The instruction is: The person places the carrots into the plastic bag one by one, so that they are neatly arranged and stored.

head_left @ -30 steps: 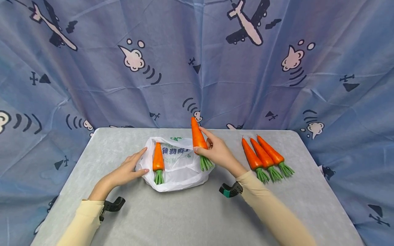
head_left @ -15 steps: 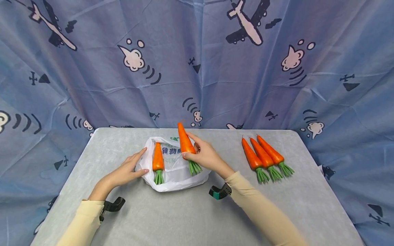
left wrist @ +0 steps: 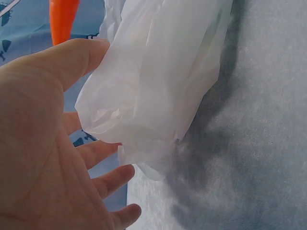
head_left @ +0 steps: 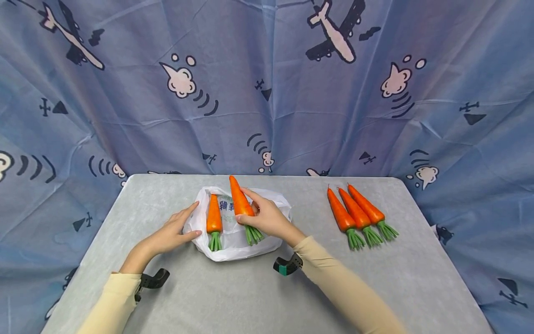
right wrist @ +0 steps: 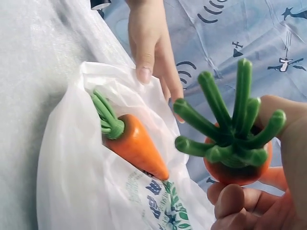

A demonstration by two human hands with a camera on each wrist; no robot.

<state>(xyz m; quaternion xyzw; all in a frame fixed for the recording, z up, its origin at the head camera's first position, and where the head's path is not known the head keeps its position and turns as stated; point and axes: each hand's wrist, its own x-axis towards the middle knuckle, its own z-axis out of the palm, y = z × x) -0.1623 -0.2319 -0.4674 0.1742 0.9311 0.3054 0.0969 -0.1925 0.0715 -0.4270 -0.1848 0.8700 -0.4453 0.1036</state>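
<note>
A white plastic bag [head_left: 233, 253] with printed lettering lies with its mouth spread wide. Inside it, toward its left side, is one carrot [head_left: 214, 218] with a green stub of stems. My right hand [head_left: 271, 218] pinches another carrot [head_left: 240, 199] between thumb and fingers above the bag's mouth, its orange tip pointing away and its green stems [right wrist: 235, 120] toward the right wrist camera. At the bag's left rim my left hand [head_left: 168, 234] touches the plastic with fairly straight, spread fingers; in the left wrist view its thumb [left wrist: 91, 55] lies against the bag.
Three more carrots [head_left: 359, 211] lie side by side on the grey table [head_left: 217, 301], right of the bag. A blue curtain [head_left: 233, 83] printed with planes hangs behind the table's far edge [head_left: 317, 176].
My right hand has carried its carrot leftward and slightly nearer, from the bag's right side to over its middle, beside the other carrot. The left hand has stayed put.
</note>
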